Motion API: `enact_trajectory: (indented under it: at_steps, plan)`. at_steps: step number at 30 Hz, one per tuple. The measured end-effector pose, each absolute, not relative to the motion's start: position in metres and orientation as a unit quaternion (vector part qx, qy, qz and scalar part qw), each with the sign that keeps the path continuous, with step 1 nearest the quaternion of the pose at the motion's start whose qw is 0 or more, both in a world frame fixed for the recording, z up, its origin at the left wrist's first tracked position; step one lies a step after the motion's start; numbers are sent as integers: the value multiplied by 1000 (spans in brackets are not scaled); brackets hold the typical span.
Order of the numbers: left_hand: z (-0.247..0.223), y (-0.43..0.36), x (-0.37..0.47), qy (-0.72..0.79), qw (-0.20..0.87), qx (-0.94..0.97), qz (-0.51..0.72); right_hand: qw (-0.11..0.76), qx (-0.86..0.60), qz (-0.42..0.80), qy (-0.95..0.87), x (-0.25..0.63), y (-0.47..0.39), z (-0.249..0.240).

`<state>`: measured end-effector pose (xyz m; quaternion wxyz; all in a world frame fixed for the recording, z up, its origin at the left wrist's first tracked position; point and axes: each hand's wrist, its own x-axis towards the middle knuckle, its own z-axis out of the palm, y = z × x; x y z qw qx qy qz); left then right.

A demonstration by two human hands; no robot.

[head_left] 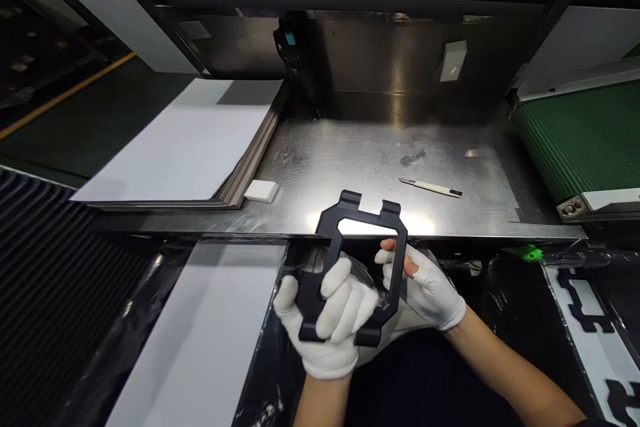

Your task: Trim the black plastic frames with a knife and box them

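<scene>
A black plastic frame (pixel 327 233) with a large cut-out and tabs at its corners is held up at the near edge of the metal table. My left hand (pixel 340 320), in a white glove, is wrapped around its lower left part, fingers curled through the opening. On the other side, my right hand (pixel 427 287) has its fingers behind the right bar and its thumb at the outer edge. That glove leaves the thumb and a fingertip bare. Beyond the frame, a craft knife (pixel 431 187) with a cream handle lies on the tabletop.
A thick stack of white sheets (pixel 185 140) sits at left, beside a small white block (pixel 261 191). The steel table (pixel 340 153) meets a green conveyor belt (pixel 590 127) at right. Similar black frames (pixel 585 300) lie on a white surface at lower right.
</scene>
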<state>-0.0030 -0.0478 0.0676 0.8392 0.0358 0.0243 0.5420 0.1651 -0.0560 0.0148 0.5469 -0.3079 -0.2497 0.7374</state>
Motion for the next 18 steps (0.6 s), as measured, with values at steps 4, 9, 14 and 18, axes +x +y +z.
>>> enact_trajectory:
  at_steps: [4,9,14,18]
  plan:
    - [66,-46,-4,16,841,28,539,551,-304,741,-234,163,-54,17]
    - [66,-44,-4,-2,847,23,531,551,-268,758,-224,161,-52,17]
    - [65,-44,-3,2,852,35,523,548,-257,753,-258,162,-52,15]
    - [62,-41,-5,29,839,37,543,493,-350,713,-354,166,-54,13]
